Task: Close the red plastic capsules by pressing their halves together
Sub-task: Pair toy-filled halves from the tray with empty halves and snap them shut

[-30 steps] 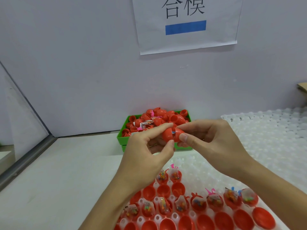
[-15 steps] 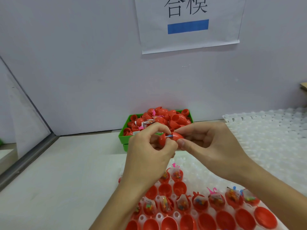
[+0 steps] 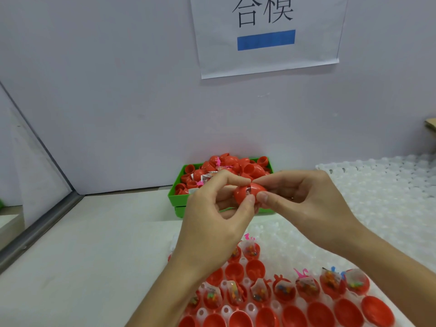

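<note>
Fingertips of your left hand (image 3: 212, 215) and right hand (image 3: 304, 204) curl in from opposite sides and pinch one red capsule (image 3: 250, 193), held in the air just in front of the green bin (image 3: 175, 200). Its two smooth, glossy plastic halves meet at a seam where a scrap of clear wrapper shows; whether they are fully seated you cannot tell. Your thumbs touch beneath the egg-shaped shell and hide its underside. Inside the bin, loose red halves (image 3: 250, 169) are heaped against the wall. Nearer you than the bin, a translucent white dimpled tray (image 3: 278, 237) holds open red cups (image 3: 256, 269), several filled with small crinkled packets of coloured bits (image 3: 284, 287). Above the bin, a paper sign (image 3: 266, 36) with a blue bar hangs on the wall.
</note>
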Demonstrator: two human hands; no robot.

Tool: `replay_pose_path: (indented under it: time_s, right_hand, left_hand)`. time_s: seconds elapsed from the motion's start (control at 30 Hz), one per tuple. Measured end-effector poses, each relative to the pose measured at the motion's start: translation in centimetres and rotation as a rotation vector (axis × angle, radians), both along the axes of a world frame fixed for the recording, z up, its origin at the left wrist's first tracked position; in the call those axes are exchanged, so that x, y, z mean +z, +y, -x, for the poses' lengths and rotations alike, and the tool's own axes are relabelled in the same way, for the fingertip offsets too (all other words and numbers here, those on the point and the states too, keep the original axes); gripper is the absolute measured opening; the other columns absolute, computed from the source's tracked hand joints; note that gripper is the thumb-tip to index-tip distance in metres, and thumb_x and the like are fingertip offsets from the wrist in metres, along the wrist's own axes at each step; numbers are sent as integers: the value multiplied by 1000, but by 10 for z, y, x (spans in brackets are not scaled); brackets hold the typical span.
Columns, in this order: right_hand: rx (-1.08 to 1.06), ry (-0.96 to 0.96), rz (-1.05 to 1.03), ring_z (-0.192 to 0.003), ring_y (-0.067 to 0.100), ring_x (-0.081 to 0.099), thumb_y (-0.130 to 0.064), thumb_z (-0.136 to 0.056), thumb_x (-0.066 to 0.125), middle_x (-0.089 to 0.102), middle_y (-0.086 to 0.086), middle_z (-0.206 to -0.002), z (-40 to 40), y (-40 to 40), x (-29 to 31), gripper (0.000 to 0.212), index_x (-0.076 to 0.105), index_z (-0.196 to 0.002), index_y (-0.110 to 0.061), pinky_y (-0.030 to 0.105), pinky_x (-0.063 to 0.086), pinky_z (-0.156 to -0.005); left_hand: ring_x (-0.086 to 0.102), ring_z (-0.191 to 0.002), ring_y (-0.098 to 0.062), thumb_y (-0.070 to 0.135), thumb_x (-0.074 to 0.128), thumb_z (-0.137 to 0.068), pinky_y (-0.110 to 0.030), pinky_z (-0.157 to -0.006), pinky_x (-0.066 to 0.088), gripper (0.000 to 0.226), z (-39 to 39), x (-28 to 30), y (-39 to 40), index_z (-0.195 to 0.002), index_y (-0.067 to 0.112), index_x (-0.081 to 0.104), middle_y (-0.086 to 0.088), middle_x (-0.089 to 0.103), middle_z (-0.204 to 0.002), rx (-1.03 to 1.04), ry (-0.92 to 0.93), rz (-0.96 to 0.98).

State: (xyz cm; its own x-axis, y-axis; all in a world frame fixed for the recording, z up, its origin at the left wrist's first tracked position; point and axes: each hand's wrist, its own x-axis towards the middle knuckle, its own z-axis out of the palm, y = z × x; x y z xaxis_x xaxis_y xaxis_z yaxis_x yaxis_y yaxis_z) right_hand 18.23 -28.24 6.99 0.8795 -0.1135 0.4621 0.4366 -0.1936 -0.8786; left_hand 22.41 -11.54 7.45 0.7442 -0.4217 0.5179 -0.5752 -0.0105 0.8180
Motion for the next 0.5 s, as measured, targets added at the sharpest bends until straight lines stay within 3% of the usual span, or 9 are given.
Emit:
replay_pose_path:
  time_s: [0.17,0.37,0.5]
  right_hand:
    - [13,-8,-6,-84,15,75,-7,-80,74,78,0,-87,1,0,2,17,77,-94,-15,21,58,-75]
    - [9,-10,1,-82,12,75,2,-82,72,78,-2,-86,1,0,3,22,77,-94,-17,15,56,-71]
    - [12,-10,-1,-83,12,75,-5,-81,73,78,-3,-86,2,1,5,18,77,-93,-18,15,56,-71]
  left_hand:
    - [75,-89,-16,9,64,-94,-30,-76,62,13,-1,-1,-1,-104,17,67,-1,76,-93,-14,18,9]
    - [75,-70,-17,10,70,-87,-22,-65,59,15,-3,3,2,-99,18,67,-2,76,-84,-19,24,19]
    - [75,-72,-16,24,70,-84,-24,-67,60,16,-3,2,4,-99,28,65,2,76,-83,-30,-28,-9]
